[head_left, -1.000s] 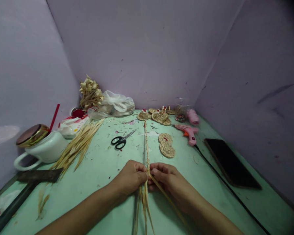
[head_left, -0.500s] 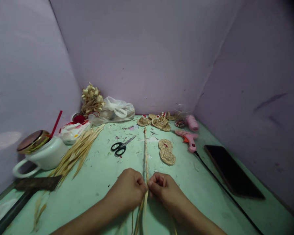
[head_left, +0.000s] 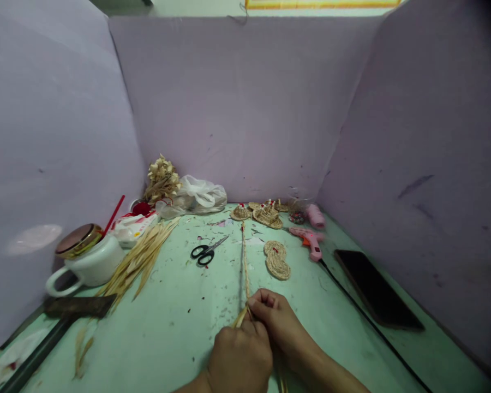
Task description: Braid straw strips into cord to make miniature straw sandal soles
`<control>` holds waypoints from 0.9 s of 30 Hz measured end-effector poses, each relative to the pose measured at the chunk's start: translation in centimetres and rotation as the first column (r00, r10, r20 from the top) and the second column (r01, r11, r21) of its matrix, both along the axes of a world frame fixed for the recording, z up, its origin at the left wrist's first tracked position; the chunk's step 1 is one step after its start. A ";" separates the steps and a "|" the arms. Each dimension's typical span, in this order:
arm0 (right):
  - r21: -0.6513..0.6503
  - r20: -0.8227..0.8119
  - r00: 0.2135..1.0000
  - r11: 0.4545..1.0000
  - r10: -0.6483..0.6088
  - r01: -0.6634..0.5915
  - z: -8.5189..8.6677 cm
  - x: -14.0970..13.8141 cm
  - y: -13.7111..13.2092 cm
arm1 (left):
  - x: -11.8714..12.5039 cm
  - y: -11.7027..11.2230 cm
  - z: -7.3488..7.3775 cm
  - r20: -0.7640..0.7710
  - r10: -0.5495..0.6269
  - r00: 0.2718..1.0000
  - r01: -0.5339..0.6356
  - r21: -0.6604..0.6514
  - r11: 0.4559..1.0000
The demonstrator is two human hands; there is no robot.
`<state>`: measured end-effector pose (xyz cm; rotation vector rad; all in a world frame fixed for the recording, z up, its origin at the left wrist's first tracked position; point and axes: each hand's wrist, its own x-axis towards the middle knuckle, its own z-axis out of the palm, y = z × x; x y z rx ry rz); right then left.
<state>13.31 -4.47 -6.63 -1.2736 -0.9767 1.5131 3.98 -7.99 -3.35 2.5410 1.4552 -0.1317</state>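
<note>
A thin straw braid runs straight away from me down the middle of the table, its far tip fixed near a small red spot. My right hand pinches the near end of this braid between thumb and fingertips. Just below and partly in front of it, my left hand is closed, back upward, on the loose straw strands. Its fingertips are hidden. More strands hang beneath the right wrist. Right of the braid lies a coiled straw piece; black-handled scissors lie to its left.
At left stand a white mug, a hammer-like tool and a bundle of dry straw. A pink glue gun, its black cord and a phone lie right. Straw hats and a plastic bag sit by the back wall.
My left hand has dropped from beside the braid to below my right hand, pulling strands toward me. My right hand keeps its pinch. The camera has tilted up, showing the back wall's top edge.
</note>
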 end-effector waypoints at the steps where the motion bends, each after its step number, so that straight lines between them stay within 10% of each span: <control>1: -0.006 -0.018 1.000 1.000 0.006 -0.006 0.1 0.1 0.0 | 0.1 -0.1 -0.1 -0.001 -0.022 1.000 0.022 -0.006 1.000; 5: -0.069 -0.098 0.988 0.990 0.116 -0.123 0.8 0.7 0.2 | -0.9 0.1 0.3 0.166 0.056 0.984 -0.055 -0.006 0.998; 8: -0.091 -0.170 0.965 0.972 0.200 -0.218 1.5 1.3 0.2 | -2.3 1.5 1.0 0.502 0.311 0.807 -0.306 -0.096 0.947; 10: -0.093 -0.180 0.959 0.967 0.219 -0.238 1.7 1.4 0.2 | -3.0 2.8 1.4 0.616 0.535 0.578 -0.416 -0.342 0.843; 12: -0.103 -0.177 0.957 0.963 0.230 -0.250 1.9 1.5 0.1 | -3.2 3.9 1.4 0.544 0.735 0.405 -0.290 -0.686 0.667; 15: -0.089 -0.168 0.954 0.959 0.250 -0.267 1.8 1.6 0.2 | -2.9 4.7 0.8 0.444 0.829 0.341 0.012 -0.884 0.468; 23: 0.135 0.263 0.921 0.935 0.287 -0.329 0.3 2.3 1.0 | -2.0 4.9 -0.8 0.524 0.764 0.377 -0.124 -0.788 0.603; 27: 0.264 0.689 0.721 0.901 0.074 -0.344 0.9 2.6 0.3 | -1.4 4.8 -1.3 0.582 0.723 0.372 -0.197 -0.711 0.675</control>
